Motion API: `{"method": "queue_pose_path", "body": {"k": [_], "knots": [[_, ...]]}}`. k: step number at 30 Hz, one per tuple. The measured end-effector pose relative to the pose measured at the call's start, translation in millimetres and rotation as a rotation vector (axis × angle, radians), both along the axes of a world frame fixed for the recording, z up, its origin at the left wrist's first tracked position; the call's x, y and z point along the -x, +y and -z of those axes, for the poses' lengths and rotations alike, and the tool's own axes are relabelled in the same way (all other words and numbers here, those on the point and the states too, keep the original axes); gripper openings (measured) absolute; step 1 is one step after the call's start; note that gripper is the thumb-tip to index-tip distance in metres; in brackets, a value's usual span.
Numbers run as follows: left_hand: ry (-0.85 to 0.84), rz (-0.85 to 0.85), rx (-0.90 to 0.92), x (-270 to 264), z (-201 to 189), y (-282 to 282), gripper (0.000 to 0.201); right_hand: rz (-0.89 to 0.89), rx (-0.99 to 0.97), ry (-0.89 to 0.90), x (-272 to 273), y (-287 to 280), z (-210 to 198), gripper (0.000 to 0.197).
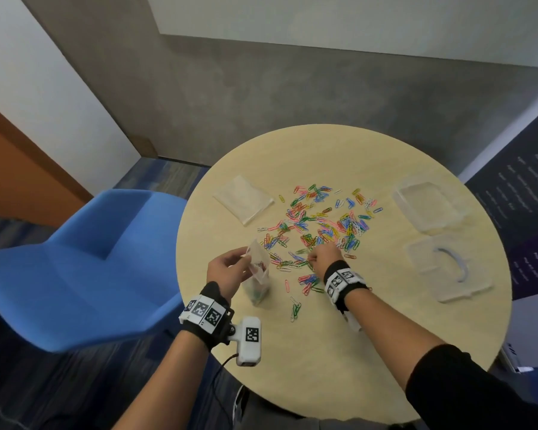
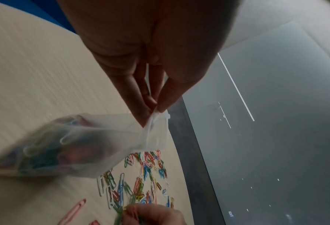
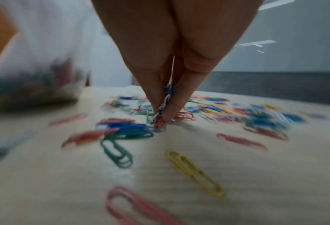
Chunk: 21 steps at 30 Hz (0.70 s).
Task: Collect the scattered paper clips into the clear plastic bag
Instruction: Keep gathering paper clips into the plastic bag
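Many loose items: coloured paper clips lie scattered over the middle of the round table, a few stragglers nearer my side.
Left hand: I see thumb and fingertips pinching the top edge of the clear plastic bag, holding it upright.
Bag: its bottom rests on the table just left of the spread; a clump of mixed clips sits inside, blurred in the wrist views.
Right hand: lowered onto the near edge of the spread, thumb and fingers closed on a small bunch of clips, which touches the tabletop.
Other bags: flat stack of clear bags on the far left of the table.
Containers: clear plastic box and its lid on the right side.
Seating: blue chair left of the table.
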<state>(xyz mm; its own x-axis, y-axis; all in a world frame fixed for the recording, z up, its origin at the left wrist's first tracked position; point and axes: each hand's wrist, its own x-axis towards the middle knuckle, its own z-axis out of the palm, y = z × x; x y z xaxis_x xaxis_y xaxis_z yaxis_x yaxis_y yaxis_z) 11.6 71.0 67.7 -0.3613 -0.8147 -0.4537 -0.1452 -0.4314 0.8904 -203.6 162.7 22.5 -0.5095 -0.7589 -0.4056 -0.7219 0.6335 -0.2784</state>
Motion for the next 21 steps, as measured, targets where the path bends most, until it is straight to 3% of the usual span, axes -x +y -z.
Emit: {"method": "queue_pose_path", "body": {"k": [3,6,8,11,13,19,21], "knots": [[-0.027,0.017,-0.014,12,5,4,0.019,0.409,0.261,-0.225,22,18,2,0.015],[-0.058,0.054,-0.010,23,9,8,0.018,0.706,0.469,-0.773,25,25,-12,0.021],[-0.070,0.079,-0.003,31,9,12,0.020,0.746,0.612,-1.095,17,22,-30,0.025],[-0.071,0.097,-0.008,43,7,18,0.024,0.603,0.651,-1.282,-4,15,-54,0.023],[-0.072,0.120,0.004,49,5,19,0.025,0.486,0.581,-1.220,-15,8,-58,0.023],[-0.133,0.179,0.042,56,6,20,0.026,0.144,0.265,-0.451,-32,-8,-57,0.012],[-0.146,0.192,0.070,56,7,22,0.025,0.114,0.188,-0.347,-39,-13,-61,0.022]]}}
